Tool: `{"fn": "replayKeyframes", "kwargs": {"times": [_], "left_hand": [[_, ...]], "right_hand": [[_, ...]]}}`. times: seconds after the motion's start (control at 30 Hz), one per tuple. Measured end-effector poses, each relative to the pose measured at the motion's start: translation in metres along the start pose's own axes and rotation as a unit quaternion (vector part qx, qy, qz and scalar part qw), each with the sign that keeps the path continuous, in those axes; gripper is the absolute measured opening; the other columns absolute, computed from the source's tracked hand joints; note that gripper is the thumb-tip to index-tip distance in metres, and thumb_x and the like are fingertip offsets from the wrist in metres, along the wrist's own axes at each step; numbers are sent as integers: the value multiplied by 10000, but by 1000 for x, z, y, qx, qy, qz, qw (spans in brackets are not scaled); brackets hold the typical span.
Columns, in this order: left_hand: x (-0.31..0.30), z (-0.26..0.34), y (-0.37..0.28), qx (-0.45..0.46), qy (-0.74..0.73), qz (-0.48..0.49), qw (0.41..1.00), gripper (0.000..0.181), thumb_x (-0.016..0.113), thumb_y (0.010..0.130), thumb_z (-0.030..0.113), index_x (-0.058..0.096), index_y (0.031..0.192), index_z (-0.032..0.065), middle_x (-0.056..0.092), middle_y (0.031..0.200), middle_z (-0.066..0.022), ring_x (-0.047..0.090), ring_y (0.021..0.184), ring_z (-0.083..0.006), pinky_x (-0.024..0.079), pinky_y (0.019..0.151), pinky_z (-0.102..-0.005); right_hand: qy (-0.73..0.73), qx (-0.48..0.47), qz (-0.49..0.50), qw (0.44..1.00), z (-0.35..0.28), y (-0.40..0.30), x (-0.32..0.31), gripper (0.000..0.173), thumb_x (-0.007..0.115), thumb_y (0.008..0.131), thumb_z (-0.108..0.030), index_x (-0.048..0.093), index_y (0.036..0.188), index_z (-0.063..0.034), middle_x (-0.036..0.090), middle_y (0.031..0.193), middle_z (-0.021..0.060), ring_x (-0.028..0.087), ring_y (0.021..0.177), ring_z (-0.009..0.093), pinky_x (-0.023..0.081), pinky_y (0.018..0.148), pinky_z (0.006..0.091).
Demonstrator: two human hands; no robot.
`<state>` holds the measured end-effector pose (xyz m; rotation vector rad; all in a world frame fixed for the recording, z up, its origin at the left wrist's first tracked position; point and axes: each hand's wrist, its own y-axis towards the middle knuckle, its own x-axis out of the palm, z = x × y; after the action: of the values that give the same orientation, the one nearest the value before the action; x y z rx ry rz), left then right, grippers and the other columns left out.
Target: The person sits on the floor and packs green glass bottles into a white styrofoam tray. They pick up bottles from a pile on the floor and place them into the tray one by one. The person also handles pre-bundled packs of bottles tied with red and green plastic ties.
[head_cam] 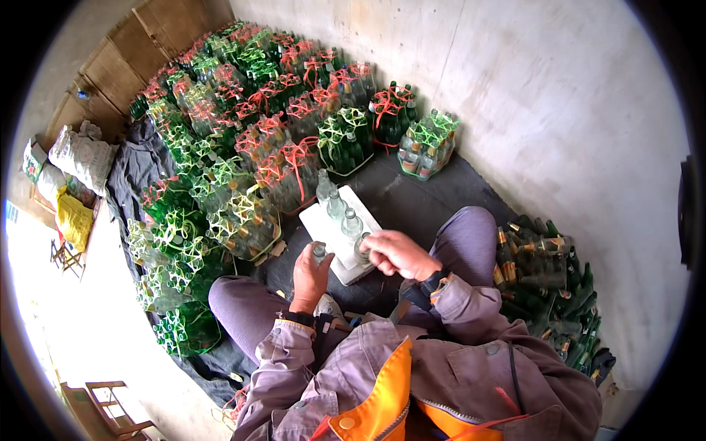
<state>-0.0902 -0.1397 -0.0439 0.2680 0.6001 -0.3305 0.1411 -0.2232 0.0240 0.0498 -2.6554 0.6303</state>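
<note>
A white slab (358, 204) lies on the dark ground sheet in front of my crossed legs. Several clear glass bottles (351, 223) stand upright on it in a slanting row. My left hand (311, 273) is closed around the neck of another clear glass bottle (319, 251) at the slab's near left edge. My right hand (398, 254) is at the top of the nearest bottle (362, 251) in the row; its fingers partly cover that bottle, and whether they grip it cannot be told.
Bundles of green and clear bottles tied with red and green plastic strips (287, 165) fill the left and back. Loose bottles (551, 297) are piled at my right by the concrete wall (540, 110). Sacks (83, 154) and a wooden chair (118, 410) stand at the far left.
</note>
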Motion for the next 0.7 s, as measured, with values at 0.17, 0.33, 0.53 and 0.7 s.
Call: {"fn": "replayKeyframes", "kwargs": {"times": [0.17,0.33,0.53,0.7], "left_hand": [[16,6,13,-83,-83,1,993,259,733,886,154,639,1101,42,713,987,-128,677,917,-203,506,832,-326],[32,5,23,-82,-81,12,993,252,735,899,150,638,1099,32,711,968,-93,652,902,-161,500,831,-309],[48,-19,30,-126,-149,-1,981,238,726,921,109,628,1115,13,682,1010,-42,598,946,-100,478,840,-268],[65,-44,27,-109,-167,18,980,344,762,893,221,658,1161,32,726,1041,-140,689,977,-237,506,866,-346]], "right_hand": [[58,-42,172,982,19,6,-39,155,631,969,-197,590,890,-70,502,676,-40,414,483,43,322,423,216],[33,-71,249,965,30,14,-52,126,634,957,-165,594,894,-64,516,676,-33,426,498,48,336,429,224],[10,-77,259,963,34,22,-52,126,624,955,-164,607,920,-43,530,678,-28,432,503,53,344,430,234],[-8,-74,254,964,32,27,-48,143,628,971,-192,616,947,-51,510,690,-40,430,522,49,357,449,227]]}}
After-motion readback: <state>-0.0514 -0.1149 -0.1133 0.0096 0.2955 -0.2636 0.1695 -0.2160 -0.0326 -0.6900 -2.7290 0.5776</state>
